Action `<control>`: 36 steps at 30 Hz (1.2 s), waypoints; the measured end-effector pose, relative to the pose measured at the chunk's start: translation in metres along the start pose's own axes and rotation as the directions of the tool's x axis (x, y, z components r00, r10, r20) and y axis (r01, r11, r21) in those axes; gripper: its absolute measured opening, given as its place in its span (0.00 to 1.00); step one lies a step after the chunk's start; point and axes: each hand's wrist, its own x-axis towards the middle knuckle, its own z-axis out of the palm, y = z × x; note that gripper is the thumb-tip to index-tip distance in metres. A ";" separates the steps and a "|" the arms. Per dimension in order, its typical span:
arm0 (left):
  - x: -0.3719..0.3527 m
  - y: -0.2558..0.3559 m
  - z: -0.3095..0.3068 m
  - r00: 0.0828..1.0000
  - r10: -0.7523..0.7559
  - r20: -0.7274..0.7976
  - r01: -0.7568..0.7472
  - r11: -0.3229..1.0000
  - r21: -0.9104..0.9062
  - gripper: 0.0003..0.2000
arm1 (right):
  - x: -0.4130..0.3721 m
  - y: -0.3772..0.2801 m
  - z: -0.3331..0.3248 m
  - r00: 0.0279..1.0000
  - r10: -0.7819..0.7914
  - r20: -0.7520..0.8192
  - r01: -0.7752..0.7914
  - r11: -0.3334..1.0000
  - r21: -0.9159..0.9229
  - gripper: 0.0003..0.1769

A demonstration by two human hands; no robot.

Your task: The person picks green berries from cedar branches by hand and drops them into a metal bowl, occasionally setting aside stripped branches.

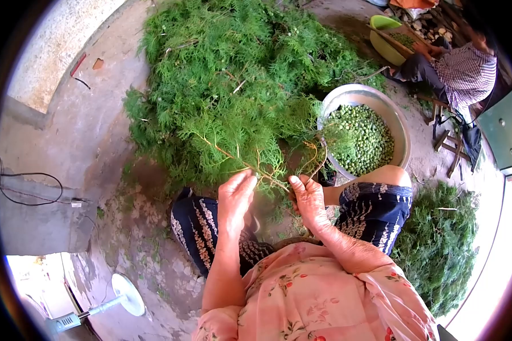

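Observation:
My left hand [236,196] pinches a leafy green branch [227,153] near its woody stem, in front of my knees. Across from it, my right hand [308,199] grips the same branch's stem between thumb and fingers. Feathery, cypress-like sprays spread forward from both hands. Just beyond them lies a big heap of cut green branches [227,85]. A wide metal basin [403,122] stands at the right of the heap, partly filled with small round green cones [364,139]. Some sprays overlap the basin's left side.
At the upper right a person [461,71] sits beside a green basin [385,24]. Another pile of branches [438,244] lies to my right. A pedestal fan [128,294] stands at lower left, and a black cable [31,190] runs along the left wall.

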 end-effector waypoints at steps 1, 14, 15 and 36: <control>0.001 0.000 -0.002 0.999 -0.017 0.045 0.016 0.999 0.032 0.15 | 0.002 0.003 -0.001 1.000 0.001 0.005 -0.001 1.000 0.006 0.15; -0.001 -0.027 0.000 0.922 0.364 -0.131 -0.337 0.922 0.190 0.09 | 0.008 0.015 -0.005 0.997 -0.077 0.020 0.079 0.962 -0.260 0.12; -0.003 -0.026 0.000 0.896 0.426 -0.127 -0.372 0.875 0.311 0.09 | 0.007 0.017 -0.004 0.992 -0.127 0.025 0.129 0.951 -0.282 0.12; -0.001 -0.017 -0.041 0.991 -0.122 -0.057 0.022 0.560 -0.828 0.07 | 0.012 0.020 -0.023 0.831 -0.536 0.146 0.487 0.575 -0.657 0.29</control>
